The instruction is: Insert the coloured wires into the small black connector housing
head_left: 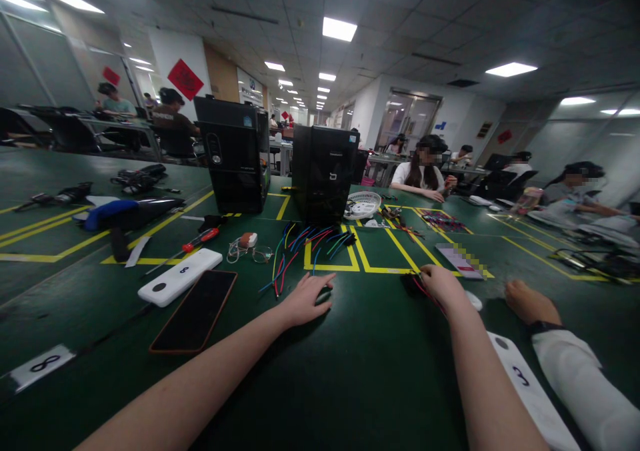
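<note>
My left hand rests low over the green table, fingers apart and nothing held. Just beyond its fingertips lie loose red, blue, yellow and green wires. A second cluster of coloured wires lies behind them, before a black computer case. Further right, my right hand has its fingers closed on a black-and-red cable at the tabletop. Part of that cable is hidden under the hand. A phone with a lit pinkish screen lies beyond my right hand.
Left are a dark phone, a white power bank, a red screwdriver and glasses. Another case and a white basket stand behind. At right are a co-worker's hand and a second power bank.
</note>
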`<state>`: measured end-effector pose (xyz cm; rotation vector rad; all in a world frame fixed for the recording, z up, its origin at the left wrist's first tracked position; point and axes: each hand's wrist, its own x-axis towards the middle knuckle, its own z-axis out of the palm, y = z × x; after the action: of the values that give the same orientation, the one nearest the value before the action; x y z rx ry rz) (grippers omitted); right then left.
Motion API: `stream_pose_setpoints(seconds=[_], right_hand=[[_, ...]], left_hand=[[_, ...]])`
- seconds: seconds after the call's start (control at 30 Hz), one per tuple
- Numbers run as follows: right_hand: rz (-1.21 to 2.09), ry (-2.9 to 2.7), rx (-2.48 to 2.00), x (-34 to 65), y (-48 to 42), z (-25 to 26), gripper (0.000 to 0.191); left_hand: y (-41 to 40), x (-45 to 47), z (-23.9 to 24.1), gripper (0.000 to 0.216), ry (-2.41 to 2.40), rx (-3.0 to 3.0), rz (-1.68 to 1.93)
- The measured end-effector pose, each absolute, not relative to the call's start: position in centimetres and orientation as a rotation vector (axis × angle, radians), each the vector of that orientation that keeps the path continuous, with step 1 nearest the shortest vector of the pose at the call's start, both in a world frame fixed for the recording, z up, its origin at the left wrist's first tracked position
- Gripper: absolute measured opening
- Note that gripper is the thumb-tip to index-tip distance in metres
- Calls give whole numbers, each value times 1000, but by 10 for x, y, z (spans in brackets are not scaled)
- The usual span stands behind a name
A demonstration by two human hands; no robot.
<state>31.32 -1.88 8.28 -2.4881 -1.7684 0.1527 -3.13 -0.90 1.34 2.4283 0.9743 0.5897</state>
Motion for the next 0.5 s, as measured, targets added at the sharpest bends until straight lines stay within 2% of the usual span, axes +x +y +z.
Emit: stream_pose_setpoints(seconds=[0.07, 0.4, 0.5], right_hand=[[64, -1782, -2468, 315, -21, 85, 32], [260, -1839, -2455, 332, -27, 91, 35], [190, -1841, -2445, 331, -27, 87, 33]], left_hand=[[-9, -31, 14, 63, 976, 2430, 583], [-9, -31, 15, 60, 979, 2450, 563], [-9, -31, 15, 60, 976, 2453, 554]])
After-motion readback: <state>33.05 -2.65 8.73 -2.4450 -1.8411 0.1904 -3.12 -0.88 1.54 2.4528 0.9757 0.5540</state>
